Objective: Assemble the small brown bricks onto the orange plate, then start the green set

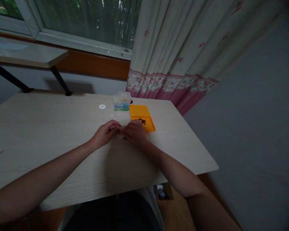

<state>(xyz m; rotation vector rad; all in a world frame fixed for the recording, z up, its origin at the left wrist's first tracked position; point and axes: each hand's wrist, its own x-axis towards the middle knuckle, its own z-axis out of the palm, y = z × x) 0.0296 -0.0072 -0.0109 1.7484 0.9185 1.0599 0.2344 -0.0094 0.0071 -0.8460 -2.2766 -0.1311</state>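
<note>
Two hands, left [104, 134] and right [136, 134], work fingertip to fingertip at the counter [62, 134], fingers curled inward, and whether they grasp anything I cannot tell, the detail is too small! Just beyond the right fingers lies the orange case [139, 110], open, dark pieces [143, 121] scattered inside, while farther ahead sits the clear box [121, 103].

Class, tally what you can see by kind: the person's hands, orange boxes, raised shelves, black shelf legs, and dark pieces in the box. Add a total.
Hands: 2 (left hand, right hand)
Orange box: 1
Raised shelf: 1
Black shelf legs: 2
Total: 6, leaving out the small dark pieces, too small and partly hidden to count.
</note>
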